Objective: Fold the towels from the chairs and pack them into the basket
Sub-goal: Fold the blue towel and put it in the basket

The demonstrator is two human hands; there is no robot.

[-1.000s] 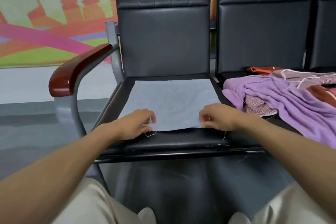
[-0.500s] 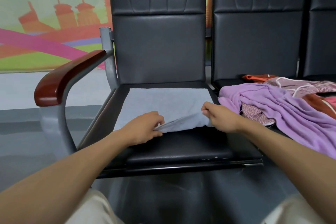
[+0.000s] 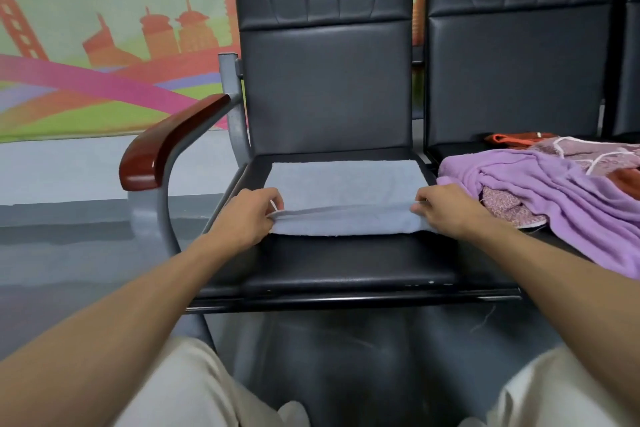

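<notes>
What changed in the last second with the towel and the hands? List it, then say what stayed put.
The left hand and right hand, pinching the near corners of the light blue towel, lifted its near edge and carried it toward the backrest. This starts a fold and bares the front of the seat. The towel's far half stayed flat, and the purple towel on the next chair did not move.

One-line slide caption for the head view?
Left hand and right hand pinch the lifted near edge of a blue towel on a black chair; purple towel heaped beside it.
</notes>
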